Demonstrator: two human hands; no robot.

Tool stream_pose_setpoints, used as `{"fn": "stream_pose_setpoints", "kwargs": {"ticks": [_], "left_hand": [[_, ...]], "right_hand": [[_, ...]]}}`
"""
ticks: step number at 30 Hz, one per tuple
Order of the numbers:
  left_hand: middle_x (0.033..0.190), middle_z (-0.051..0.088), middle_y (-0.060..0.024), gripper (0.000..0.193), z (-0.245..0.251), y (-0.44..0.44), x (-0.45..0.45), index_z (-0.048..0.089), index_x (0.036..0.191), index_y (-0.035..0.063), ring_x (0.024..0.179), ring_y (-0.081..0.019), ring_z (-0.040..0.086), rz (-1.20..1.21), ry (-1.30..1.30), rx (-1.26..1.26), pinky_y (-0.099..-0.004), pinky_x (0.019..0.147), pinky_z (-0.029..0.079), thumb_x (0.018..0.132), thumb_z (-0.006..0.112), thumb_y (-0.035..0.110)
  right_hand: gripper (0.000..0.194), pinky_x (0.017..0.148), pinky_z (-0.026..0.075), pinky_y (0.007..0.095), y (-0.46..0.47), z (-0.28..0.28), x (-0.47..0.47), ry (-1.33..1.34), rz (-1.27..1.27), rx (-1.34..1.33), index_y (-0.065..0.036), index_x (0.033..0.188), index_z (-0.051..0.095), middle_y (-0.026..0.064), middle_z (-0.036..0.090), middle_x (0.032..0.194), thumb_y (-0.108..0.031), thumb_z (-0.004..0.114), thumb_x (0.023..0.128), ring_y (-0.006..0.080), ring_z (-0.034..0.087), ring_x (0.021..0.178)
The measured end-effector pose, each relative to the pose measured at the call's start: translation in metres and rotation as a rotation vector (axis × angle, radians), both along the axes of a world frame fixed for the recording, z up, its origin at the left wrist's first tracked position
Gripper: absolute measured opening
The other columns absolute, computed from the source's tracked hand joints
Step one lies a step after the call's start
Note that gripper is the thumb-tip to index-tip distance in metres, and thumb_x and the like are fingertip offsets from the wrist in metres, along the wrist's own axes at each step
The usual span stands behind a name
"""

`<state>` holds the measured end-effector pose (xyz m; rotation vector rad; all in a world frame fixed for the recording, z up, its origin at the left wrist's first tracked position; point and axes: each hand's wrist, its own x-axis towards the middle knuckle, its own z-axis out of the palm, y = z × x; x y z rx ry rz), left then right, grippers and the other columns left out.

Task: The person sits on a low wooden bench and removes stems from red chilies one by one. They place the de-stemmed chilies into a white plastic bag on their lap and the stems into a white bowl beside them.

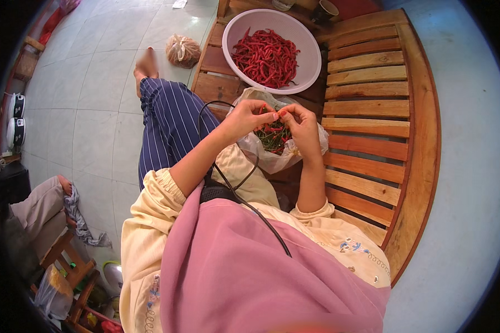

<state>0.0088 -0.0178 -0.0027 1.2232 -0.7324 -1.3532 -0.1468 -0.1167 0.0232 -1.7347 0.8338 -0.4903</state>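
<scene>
My left hand [254, 115] and my right hand [300, 123] meet at the fingertips above an open plastic bag [271, 160]. A red chili pepper [262, 109] shows in the left fingers. The right thumb and forefinger pinch at the same spot, where the fingers mostly hide what is held. Inside the bag lie green stems [271, 139] mixed with several red chilies. Beyond the bag, a white plastic basket [310, 79] holds a heap of red chilies [266, 58]. Both bag and basket rest on a slatted wooden bench.
The bench's slatted backrest [366, 112] rises on the right. A black cable [250, 204] crosses my lap. A tied plastic bag [183, 50] sits on the tiled floor [96, 83]. A cup [326, 9] stands behind the basket. Another person's legs [41, 204] are at lower left.
</scene>
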Motion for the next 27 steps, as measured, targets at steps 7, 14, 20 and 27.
{"fn": "stream_pose_setpoints", "kwargs": {"ticks": [7,14,20,27], "left_hand": [[0.070,0.060,0.0033,0.019,-0.012,-0.002,0.000,0.069,0.088,0.0028,0.057,-0.0033,0.048,0.066,-0.034,0.106,-0.0211,0.052,0.038,0.089,0.070,0.022],[0.075,0.059,0.0035,0.018,-0.023,-0.004,0.005,0.067,0.093,0.0037,0.059,-0.0029,0.050,0.067,0.133,0.154,-0.0193,0.054,0.040,0.095,0.062,0.021],[0.080,0.058,0.0023,0.021,-0.026,-0.005,0.003,0.063,0.102,0.0065,0.069,-0.0064,0.055,0.262,0.359,0.033,-0.0230,0.061,0.045,0.101,0.054,0.025],[0.086,0.061,-0.0017,0.026,-0.008,-0.006,0.007,0.060,0.103,0.0062,0.079,-0.0135,0.062,0.266,0.548,0.070,-0.0301,0.074,0.054,0.101,0.050,0.031]], "right_hand": [[0.005,0.064,0.047,0.0330,0.016,-0.026,0.015,0.184,-0.220,-0.571,0.002,0.090,0.062,0.0105,0.062,0.074,0.001,0.062,0.084,0.0226,0.060,0.066],[0.028,0.072,0.048,0.0379,-0.002,-0.022,-0.007,0.274,0.335,-0.348,-0.006,0.103,0.069,0.0105,0.061,0.088,-0.006,0.070,0.076,0.0275,0.062,0.077],[0.018,0.065,0.049,0.0299,0.007,-0.028,0.010,0.245,0.252,-0.193,-0.003,0.096,0.072,0.0086,0.065,0.079,-0.008,0.073,0.079,0.0174,0.063,0.069],[0.007,0.058,0.047,0.0203,-0.004,0.010,0.001,-0.096,-0.020,0.230,-0.001,0.090,0.071,0.0060,0.072,0.082,-0.006,0.071,0.086,0.0069,0.063,0.066]]}}
